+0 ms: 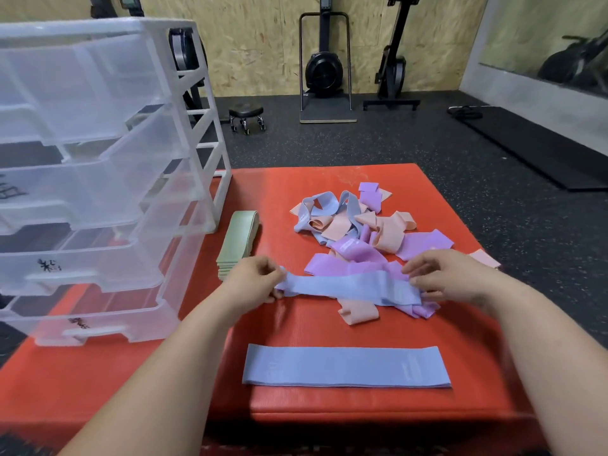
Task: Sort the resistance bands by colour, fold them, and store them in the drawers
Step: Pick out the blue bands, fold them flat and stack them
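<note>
Sorting blues: pinching ends of blue band [348, 287] in left hand [255, 281] and right hand [450, 274], stretching it over mixed pile [362, 232]; next likely calling for laying squarely onto flat band [345, 366] nearer on red mat [289, 327]

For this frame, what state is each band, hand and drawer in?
stretched blue band: held flat over the mixed pile.
left hand: pinches one end of it.
right hand: holds the other end.
flat blue band: lying flat on the mat.
green bands: stacked beside the drawer unit.
mixed pile: tangled, unsorted.
drawer unit: drawers pulled out.
</note>
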Available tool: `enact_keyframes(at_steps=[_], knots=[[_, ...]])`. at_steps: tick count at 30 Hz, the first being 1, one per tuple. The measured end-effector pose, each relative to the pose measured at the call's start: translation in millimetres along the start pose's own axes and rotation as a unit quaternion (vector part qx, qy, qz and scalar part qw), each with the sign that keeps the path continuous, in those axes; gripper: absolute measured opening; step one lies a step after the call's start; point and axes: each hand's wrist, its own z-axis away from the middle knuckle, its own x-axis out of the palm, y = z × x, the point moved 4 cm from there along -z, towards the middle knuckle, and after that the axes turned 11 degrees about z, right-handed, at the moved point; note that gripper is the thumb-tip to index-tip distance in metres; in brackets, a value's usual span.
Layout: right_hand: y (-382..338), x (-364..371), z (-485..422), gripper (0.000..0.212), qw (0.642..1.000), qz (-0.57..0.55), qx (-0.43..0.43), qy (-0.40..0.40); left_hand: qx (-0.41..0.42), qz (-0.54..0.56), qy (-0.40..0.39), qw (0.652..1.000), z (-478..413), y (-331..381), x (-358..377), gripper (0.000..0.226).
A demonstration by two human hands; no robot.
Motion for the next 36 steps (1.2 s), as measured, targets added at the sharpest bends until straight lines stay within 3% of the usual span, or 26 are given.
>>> enact_keyframes(at_steps=[3, 9, 14, 18, 23, 27, 36], knots=[[-3.7, -3.2, -0.1, 0.022, 0.997, 0.053, -0.016, 0.048, 0.033, -0.063, 0.039, 0.997, -3.8, 0.0, -6.7, 0.016], [-8.2, 0.5, -1.2, 0.041, 0.984, 0.143, -0.025, 0.100, 0.009, -0.109, 0.050, 0.993, -11.9, -6.8, -15.9, 0.046], [-8.8, 5.1, -1.1, 0.045, 0.982, 0.165, -0.019, 0.095, 0.018, -0.105, 0.063, 0.992, -9.8, -4.4, -13.7, 0.009], [-13.9, -3.7, 4.4, 0.044, 0.975, 0.159, -0.036, 0.151, 0.035, -0.065, 0.112, 0.991, -7.2, -1.5, -21.9, 0.006], [-13.5, -7.2, 23.3, 0.041, 0.982, 0.051, -0.052, 0.173, 0.073, -0.057, 0.161, 0.983, 6.7, 7.8, -32.8, 0.009], [-10.8, -5.2, 38.6, 0.041, 0.983, -0.056, -0.063, 0.163, 0.088, -0.020, 0.147, 0.985, 23.7, 12.1, -35.8, 0.007], [-1.1, 12.0, 81.7, 0.041, 0.979, -0.062, -0.067, 0.180, 0.060, 0.060, 0.103, 0.991, 77.5, 3.7, -36.1, 0.014]])
